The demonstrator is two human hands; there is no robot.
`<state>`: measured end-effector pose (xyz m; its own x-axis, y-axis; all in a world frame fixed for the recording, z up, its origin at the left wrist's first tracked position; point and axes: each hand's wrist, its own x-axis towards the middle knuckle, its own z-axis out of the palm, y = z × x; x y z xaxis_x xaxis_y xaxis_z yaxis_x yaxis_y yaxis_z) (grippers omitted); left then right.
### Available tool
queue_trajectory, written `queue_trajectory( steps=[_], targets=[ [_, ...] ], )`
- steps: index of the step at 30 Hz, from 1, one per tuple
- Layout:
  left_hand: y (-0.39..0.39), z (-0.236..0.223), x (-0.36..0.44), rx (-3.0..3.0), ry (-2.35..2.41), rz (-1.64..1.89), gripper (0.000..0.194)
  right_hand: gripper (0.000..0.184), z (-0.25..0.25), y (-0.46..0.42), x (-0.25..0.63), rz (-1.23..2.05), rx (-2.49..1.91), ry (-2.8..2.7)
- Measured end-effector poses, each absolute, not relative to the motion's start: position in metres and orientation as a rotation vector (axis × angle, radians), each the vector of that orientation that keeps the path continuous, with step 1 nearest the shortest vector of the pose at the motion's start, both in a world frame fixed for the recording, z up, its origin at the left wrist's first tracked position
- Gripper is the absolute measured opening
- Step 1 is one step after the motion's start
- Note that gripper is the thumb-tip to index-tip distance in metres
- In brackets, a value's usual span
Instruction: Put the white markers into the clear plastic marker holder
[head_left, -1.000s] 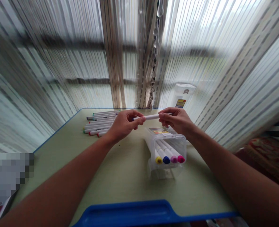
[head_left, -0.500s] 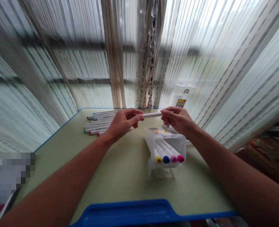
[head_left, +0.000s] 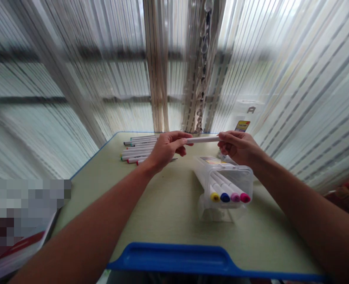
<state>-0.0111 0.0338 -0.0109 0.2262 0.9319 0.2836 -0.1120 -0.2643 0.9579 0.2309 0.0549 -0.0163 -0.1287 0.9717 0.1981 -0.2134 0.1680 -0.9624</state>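
Note:
A white marker is held level above the table between my two hands. My left hand pinches its left end, and my right hand pinches the right end, so both tips are covered by fingers. Below and nearer to me lies a clear plastic case with its open end facing me. Inside it are several white markers showing yellow, blue, purple and pink ends. Behind my left hand, more white markers with coloured ends lie side by side on the table.
The pale table has a blue rim with a blue tray along its front edge. A clear hanging package with a yellow label stands at the back right. String curtains and a beaded strand hang behind the table.
The view has shifted, so the table and everything on it appear farther right. Both hands keep hold of the marker, and slightly more of its length shows between them.

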Motion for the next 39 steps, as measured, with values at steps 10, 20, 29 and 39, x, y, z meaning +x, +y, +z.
queue_trajectory(
  steps=[10,20,29,39],
  targets=[
    [0.035,-0.014,-0.009,1.594,0.868,1.264,0.015,0.043,-0.016,0.053,0.229,1.263,-0.884,-1.255],
    [0.035,-0.019,-0.010,1.755,0.978,1.226,0.023,0.045,-0.016,0.050,0.224,1.255,-0.910,-1.321],
    [0.035,-0.021,-0.009,1.755,0.988,1.228,0.024,0.043,-0.016,0.047,0.220,1.274,-0.926,-1.322],
    [0.034,-0.016,-0.010,1.713,0.905,1.204,0.018,0.044,-0.017,0.050,0.224,1.277,-0.948,-1.283]
  ],
)
